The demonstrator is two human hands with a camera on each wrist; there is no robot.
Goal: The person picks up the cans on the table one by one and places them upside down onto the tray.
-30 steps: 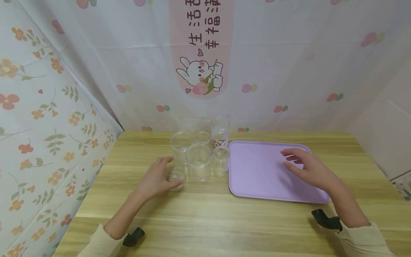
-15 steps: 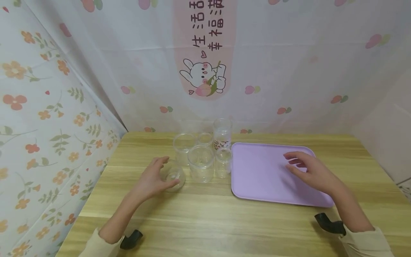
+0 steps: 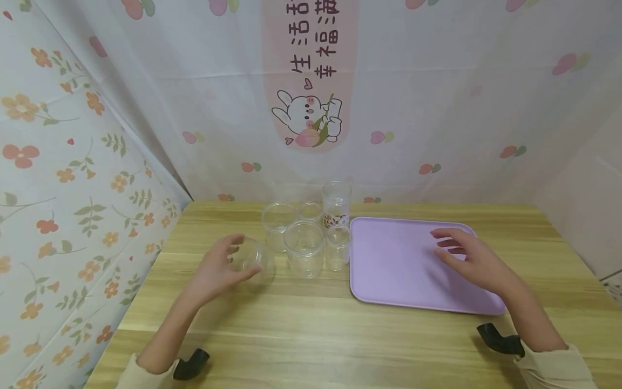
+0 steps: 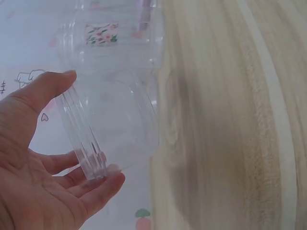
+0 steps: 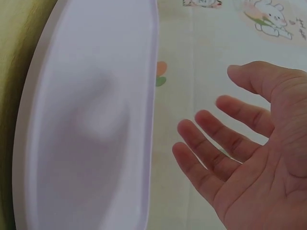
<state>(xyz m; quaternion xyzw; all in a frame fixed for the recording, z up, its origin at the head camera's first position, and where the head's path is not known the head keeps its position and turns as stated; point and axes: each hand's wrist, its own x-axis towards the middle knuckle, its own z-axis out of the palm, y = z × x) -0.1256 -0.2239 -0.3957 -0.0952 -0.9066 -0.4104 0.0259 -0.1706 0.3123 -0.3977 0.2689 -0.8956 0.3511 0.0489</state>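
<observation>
My left hand holds a clear plastic jar at its threaded rim, the thumb on one side and the fingers on the other. The left wrist view shows this jar tilted, its mouth towards the palm of my left hand. Whether its base touches the table cannot be made out. My right hand hovers over the purple tray with loosely bent fingers and nothing in them. In the right wrist view, the right hand is apart from the tray.
To the right of the held jar stand several clear jars, among them a wide one in front, a narrow one beside the tray, and a tall one with a patterned label. A patterned curtain hangs behind the wooden table.
My left hand has moved left with the jar, which now tilts and sits farther from the other jars. The right hand has stayed over the tray. The view has shifted slightly.
</observation>
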